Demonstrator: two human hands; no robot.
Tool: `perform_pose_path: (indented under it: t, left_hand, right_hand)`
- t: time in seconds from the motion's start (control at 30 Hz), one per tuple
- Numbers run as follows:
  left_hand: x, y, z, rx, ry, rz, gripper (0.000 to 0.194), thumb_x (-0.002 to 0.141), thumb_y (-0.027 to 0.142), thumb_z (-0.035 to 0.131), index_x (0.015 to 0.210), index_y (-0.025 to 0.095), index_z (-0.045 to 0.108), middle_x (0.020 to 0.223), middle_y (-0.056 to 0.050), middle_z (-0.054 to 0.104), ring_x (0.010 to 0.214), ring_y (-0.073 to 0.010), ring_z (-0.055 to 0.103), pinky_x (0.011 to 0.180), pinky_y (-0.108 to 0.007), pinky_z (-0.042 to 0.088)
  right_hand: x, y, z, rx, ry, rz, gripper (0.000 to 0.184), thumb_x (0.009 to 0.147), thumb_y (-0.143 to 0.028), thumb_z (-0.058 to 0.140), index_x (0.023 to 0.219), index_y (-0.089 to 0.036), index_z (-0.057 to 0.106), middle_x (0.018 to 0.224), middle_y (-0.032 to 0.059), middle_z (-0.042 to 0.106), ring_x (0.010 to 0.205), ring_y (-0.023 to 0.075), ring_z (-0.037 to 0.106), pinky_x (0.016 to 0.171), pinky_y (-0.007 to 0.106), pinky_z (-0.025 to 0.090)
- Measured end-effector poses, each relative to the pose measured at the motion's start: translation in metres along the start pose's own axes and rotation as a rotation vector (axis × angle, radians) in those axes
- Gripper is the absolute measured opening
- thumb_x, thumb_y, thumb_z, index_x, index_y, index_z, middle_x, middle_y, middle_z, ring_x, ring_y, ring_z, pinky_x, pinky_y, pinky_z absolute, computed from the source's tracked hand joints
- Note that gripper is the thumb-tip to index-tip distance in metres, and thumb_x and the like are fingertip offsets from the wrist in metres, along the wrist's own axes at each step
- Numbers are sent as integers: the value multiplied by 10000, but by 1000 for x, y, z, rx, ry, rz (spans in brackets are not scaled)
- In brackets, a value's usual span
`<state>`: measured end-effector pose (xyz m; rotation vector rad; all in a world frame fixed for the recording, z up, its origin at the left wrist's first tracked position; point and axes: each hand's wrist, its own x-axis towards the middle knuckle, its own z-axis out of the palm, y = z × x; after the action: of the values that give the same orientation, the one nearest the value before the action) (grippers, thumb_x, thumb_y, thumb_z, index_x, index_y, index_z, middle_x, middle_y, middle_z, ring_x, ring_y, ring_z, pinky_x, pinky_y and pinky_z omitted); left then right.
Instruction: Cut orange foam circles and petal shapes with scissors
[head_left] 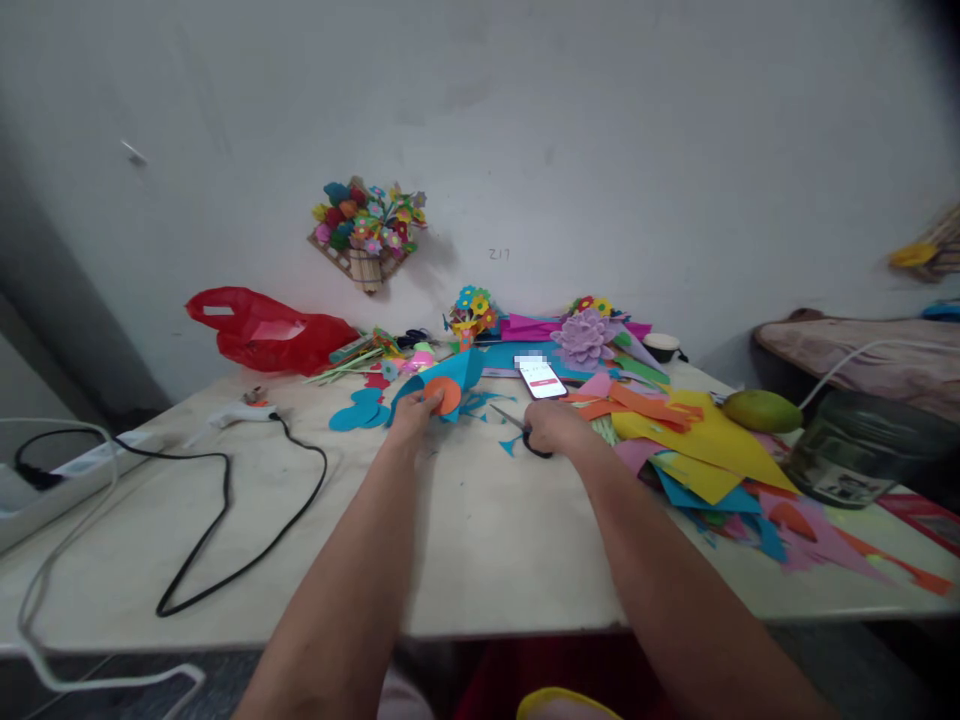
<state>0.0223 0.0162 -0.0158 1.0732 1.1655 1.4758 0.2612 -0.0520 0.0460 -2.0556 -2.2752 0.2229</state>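
My left hand (411,418) is closed on a blue foam sheet (459,372) with an orange disc (442,397) pressed flat against it under the thumb. In my right hand (555,427) is a pair of dark-handled scissors (516,420), the blades pointing left toward the sheet but apart from it. Whether the blades are spread is hard to make out. Several blue cut discs (360,410) lie on the table just left of my left hand. Small blue scraps (508,447) are scattered between and below the hands.
A lit phone (540,377) lies behind my right hand. Coloured sheets and offcuts (697,440) pile up at right, beside a mango (762,411) and a dark jar (862,450). A red bag (270,330), a glue gun (240,413) and a black cord (225,520) are at left.
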Motion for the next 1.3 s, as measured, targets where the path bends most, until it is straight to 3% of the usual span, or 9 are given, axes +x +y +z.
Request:
perform_pose_path:
  t: [0.1, 0.2, 0.27, 0.47, 0.6, 0.77, 1.0, 1.3]
  left_hand:
    - [-1, 0, 0, -22, -26, 40, 316, 632, 318, 1035, 765, 213, 768, 809, -88, 801, 963, -287, 775, 865, -349, 604]
    - [-3, 1, 0, -43, -49, 40, 337, 626, 322, 1048, 779, 212, 768, 834, -98, 805, 1003, -297, 778, 907, -357, 596]
    - [-3, 2, -1, -47, -59, 30, 377, 605, 350, 1060, 790, 212, 762, 830, -90, 802, 1016, -303, 783, 908, -364, 598]
    - [0, -1, -5, -37, -85, 5, 398, 584, 386, 1072, 765, 222, 759, 826, -82, 809, 990, -282, 783, 895, -348, 604]
    - [1, -1, -4, -40, -89, -13, 348, 638, 360, 1052, 707, 249, 729, 788, -90, 800, 1044, -316, 785, 896, -360, 616]
    - [-4, 5, -3, -37, -111, -46, 313, 663, 300, 1032, 679, 263, 721, 795, -97, 809, 1061, -338, 790, 915, -400, 638]
    - [-7, 7, -1, -35, -192, -87, 293, 668, 242, 1032, 693, 230, 741, 756, -71, 795, 908, -270, 788, 833, -345, 645]
    - [-10, 8, 3, -58, -222, -135, 291, 667, 166, 1021, 664, 193, 732, 691, -49, 747, 743, -196, 731, 739, -290, 595]
  right_hand:
    - [4, 15, -4, 129, -18, 50, 381, 734, -37, 805, 1062, -199, 911, 1081, 188, 863, 1054, 362, 826, 832, 377, 607]
    - [7, 28, -3, 403, -24, 37, 133, 736, -97, 868, 824, -197, 869, 771, 82, 807, 772, 250, 769, 661, 298, 535]
    - [9, 34, 1, 603, -53, 35, 103, 728, -149, 908, 725, -190, 814, 613, 32, 722, 612, 188, 674, 563, 268, 466]
    - [6, 40, 9, 1042, -99, -32, 197, 792, -277, 897, 863, -160, 756, 653, 30, 739, 503, 120, 602, 457, 224, 320]
    - [5, 43, 9, 1097, -93, -141, 259, 874, -379, 809, 791, -166, 687, 572, -16, 636, 470, 98, 509, 480, 234, 306]
    - [6, 40, 11, 1062, -186, -194, 281, 885, -415, 781, 786, -179, 667, 612, -6, 662, 505, 109, 532, 501, 247, 324]
    - [9, 26, 15, 1008, -256, -222, 456, 891, -475, 811, 639, -215, 533, 576, -21, 614, 482, 100, 518, 508, 246, 343]
    - [9, 21, 20, 1049, -224, -187, 297, 980, -266, 667, 702, -196, 589, 651, 6, 683, 516, 104, 568, 534, 238, 374]
